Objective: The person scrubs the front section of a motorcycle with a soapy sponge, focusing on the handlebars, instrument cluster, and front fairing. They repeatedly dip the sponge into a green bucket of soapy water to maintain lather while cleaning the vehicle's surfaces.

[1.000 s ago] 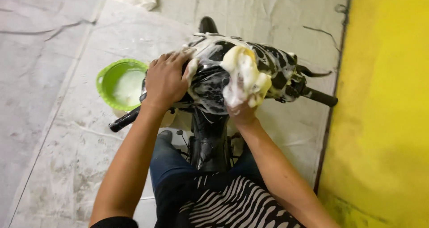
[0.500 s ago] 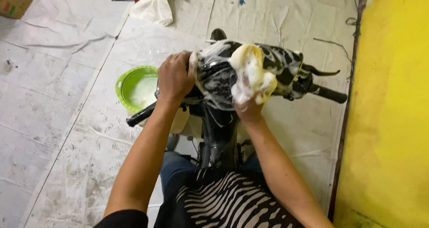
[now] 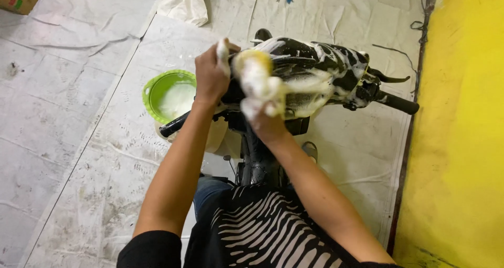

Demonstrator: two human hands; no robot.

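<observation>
My right hand [image 3: 268, 123] has its fingers closed on a soggy yellow sponge [image 3: 254, 74], soft and slippery, atop the foamy black motorbike [image 3: 315, 71], while my left hand [image 3: 212, 74] grips its sudsy front.

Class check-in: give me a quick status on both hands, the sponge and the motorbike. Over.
Left hand on the soapy motorbike front. Right hand grips the foamy yellow sponge against it. Green bucket on the floor beside the left grip; nothing in the way.

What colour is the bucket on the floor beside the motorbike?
Bright green, with pale soapy water inside; the bucket shows best in the head view.
</observation>
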